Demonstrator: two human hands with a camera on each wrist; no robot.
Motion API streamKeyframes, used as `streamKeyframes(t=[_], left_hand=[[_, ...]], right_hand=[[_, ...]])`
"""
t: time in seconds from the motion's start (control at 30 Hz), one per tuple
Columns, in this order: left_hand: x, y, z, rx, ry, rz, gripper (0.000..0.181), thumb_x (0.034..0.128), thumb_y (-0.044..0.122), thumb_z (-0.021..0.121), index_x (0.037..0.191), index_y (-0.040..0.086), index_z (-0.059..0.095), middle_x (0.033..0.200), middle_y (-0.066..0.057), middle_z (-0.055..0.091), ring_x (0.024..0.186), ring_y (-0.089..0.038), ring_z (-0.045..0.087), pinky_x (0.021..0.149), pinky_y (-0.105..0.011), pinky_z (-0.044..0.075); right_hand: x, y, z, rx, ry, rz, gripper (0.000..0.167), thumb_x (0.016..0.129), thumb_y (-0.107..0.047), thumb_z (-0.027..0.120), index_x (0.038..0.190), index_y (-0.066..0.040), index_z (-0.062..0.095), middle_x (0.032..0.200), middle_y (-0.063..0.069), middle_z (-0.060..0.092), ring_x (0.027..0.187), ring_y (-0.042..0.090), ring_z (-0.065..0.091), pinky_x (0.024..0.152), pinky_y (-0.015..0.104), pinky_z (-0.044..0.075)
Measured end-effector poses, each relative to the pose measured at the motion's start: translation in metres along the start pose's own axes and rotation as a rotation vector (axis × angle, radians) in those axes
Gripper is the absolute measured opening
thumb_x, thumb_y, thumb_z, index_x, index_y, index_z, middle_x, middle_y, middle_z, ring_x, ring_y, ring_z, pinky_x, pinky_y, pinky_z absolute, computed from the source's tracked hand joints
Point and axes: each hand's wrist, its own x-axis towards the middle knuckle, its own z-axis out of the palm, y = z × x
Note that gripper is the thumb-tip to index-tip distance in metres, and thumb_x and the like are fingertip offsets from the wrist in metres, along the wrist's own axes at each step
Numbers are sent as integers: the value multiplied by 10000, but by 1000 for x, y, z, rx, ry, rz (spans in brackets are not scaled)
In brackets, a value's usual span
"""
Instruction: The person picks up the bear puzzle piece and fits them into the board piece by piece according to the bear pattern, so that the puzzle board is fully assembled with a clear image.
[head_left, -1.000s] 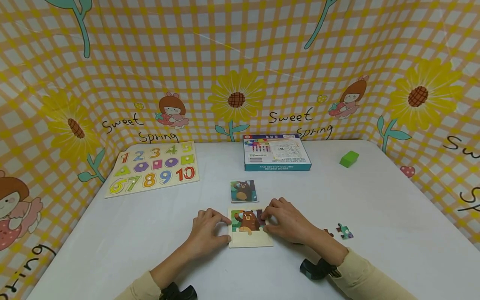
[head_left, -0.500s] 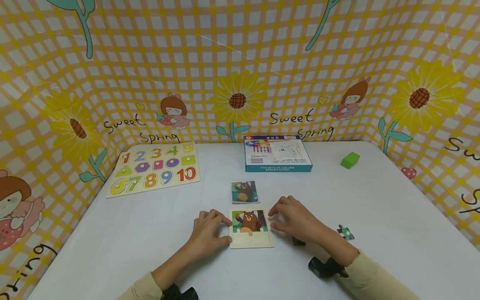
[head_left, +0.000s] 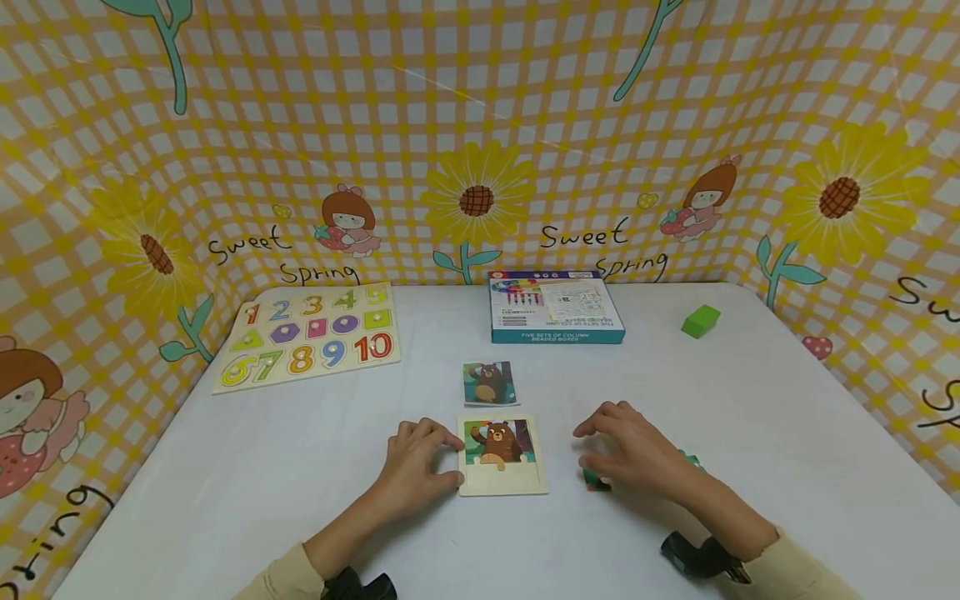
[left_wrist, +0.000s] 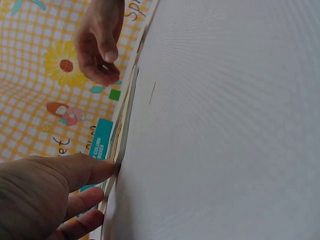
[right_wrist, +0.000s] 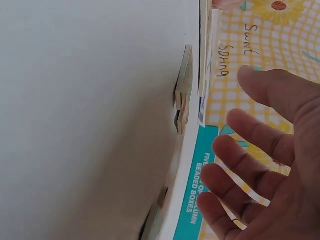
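A wooden puzzle frame lies on the table, its upper part filled with a bear picture and its lower part bare wood. The left hand rests its thumb and fingertips against the frame's left edge, seen also in the left wrist view. Right of the frame, the right hand hovers with relaxed, parted fingers and holds nothing. A puzzle piece lies under its thumb side, and another piece is partly hidden behind the hand. In the right wrist view, the right hand is above loose pieces.
A bear picture card lies just beyond the frame. Farther back are a number board at left, a bead set box in the middle and a green block at right. Patterned cloth rises behind the table.
My right hand has left the frame's right edge and moved right, over the loose pieces. My left hand stays at the frame's left edge.
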Motion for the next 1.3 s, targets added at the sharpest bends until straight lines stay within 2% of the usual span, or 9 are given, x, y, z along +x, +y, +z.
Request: streamKeyframes(t=[0.17,0.37,0.47,0.63,0.97,1.3], left_hand=[[1,-1,1,0,-4,-6,287,710,171,771,978,153,669,1018,-10,564,1032,-225,396,883,-462,288],[1,-2,1,-1,-5,-6,288,711,173,768,981,156,670,1023,-6,564,1036,-225,396,888,-466,287],[2,-2,1,1,-5,-7,289,711,174,768,982,157,670,1024,-4,566,1037,-223,397,888,-463,289],[2,-2,1,3,-5,-10,293,708,176,769,983,153,672,1024,-5,569,1038,-224,398,883,-460,292],[1,-1,2,8,-8,-7,293,706,168,769,982,150,670,1020,0,565,1040,-218,397,876,-455,292],[1,-2,2,7,3,-3,283,711,173,768,977,156,670,1008,5,565,1048,-230,402,891,-462,294]], right_hand=[[-11,5,-1,-13,7,1,253,750,-250,761,979,-170,688,976,-70,616,930,118,462,775,311,437],[-21,9,0,-36,-7,6,271,737,-240,763,986,-160,690,962,-73,608,848,87,397,682,223,354],[-25,11,2,-55,-24,20,296,714,-256,780,985,-179,690,926,-101,584,831,80,368,676,208,325],[-29,14,2,-90,-25,-4,304,681,-301,807,946,-215,686,879,-135,550,832,83,359,700,236,298],[-32,16,4,-114,-19,13,257,684,-264,803,911,-240,683,861,-161,521,827,63,348,724,256,294],[-33,18,6,-111,1,-5,237,685,-257,806,887,-253,682,846,-171,509,814,50,336,717,245,284]])
